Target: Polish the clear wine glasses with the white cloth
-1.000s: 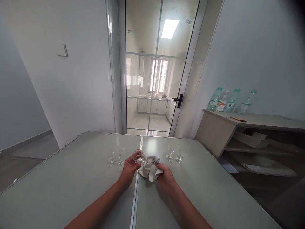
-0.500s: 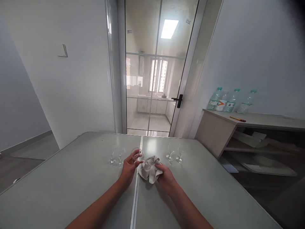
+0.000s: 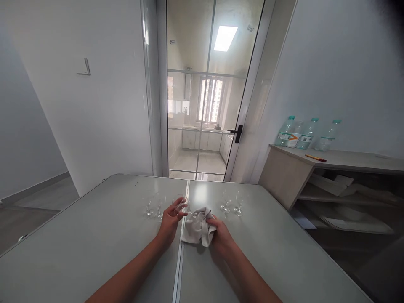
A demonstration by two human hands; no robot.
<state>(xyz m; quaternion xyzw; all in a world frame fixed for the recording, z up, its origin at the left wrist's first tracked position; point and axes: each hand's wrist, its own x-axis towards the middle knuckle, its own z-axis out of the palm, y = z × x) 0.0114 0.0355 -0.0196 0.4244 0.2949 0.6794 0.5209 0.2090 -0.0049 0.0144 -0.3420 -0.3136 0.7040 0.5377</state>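
Observation:
My left hand (image 3: pixel 171 217) is closed around the bowl of a clear stemmed glass (image 3: pixel 186 207), which tilts with its stem toward the cloth. A crumpled pale grey cloth (image 3: pixel 198 229) is gripped by my right hand (image 3: pixel 220 229), and it covers the far end of the glass. Left of my left hand stand two stemmed glasses, the outer glass (image 3: pixel 147 212) and the inner glass (image 3: pixel 159 213), partly behind the fingers. Beyond my right hand stand two more upright, a nearer glass (image 3: pixel 238 209) and its neighbour (image 3: pixel 225 207).
The grey-green table (image 3: pixel 104 244) has a metal seam (image 3: pixel 178 269) down its middle. At the right, a wooden shelf unit (image 3: pixel 285 172) carries several plastic bottles (image 3: pixel 305 134) and a yellow-red pen-like item (image 3: pixel 315 158). A glass door (image 3: pixel 202 147) stands beyond the table.
The cloth has shifted and spread slightly to the left and toward me as its folds changed. The held glass has turned a little in my left hand. The standing glasses have not moved.

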